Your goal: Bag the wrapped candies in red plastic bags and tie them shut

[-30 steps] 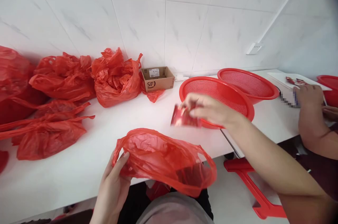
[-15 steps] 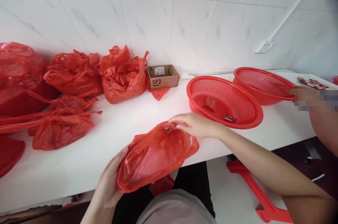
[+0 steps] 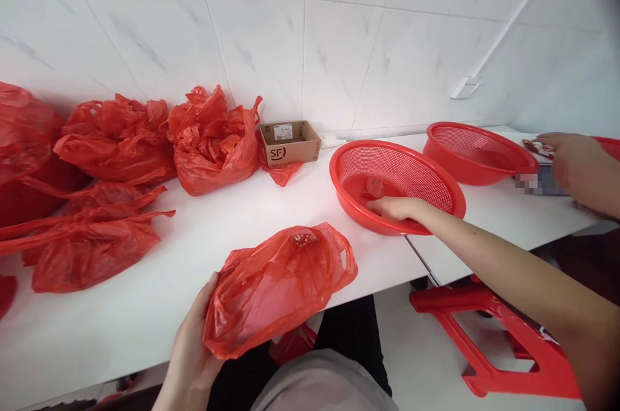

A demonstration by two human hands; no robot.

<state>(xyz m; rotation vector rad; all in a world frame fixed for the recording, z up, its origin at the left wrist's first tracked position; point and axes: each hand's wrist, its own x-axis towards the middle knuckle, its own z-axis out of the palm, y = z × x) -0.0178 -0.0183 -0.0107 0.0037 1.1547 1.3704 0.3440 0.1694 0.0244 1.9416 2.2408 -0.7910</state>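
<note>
My left hand point(image 3: 196, 333) is closed on the left rim of a red plastic bag point(image 3: 271, 307), which is spread open at the table's front edge. A small patterned packet point(image 3: 304, 238) lies inside the bag, at its far side. My right hand point(image 3: 394, 207) reaches into the nearer red basket point(image 3: 450, 201), which has perforated walls. Its fingers point down by a small reddish packet point(image 3: 374, 187) on the basket floor. The fingertips are partly hidden, so their grip is unclear.
Several filled red bags point(image 3: 213, 159) line the wall on the left. Beside them stands an open cardboard box point(image 3: 293, 151). Behind my basket is a second red basket point(image 3: 484, 156), with another person's hand point(image 3: 576, 152) further right. A red stool point(image 3: 504, 333) stands below the table.
My right hand has gone from over the bag's far rim into the nearer basket. My left hand still holds the bag. The other person's hand has moved off the far basket.
</note>
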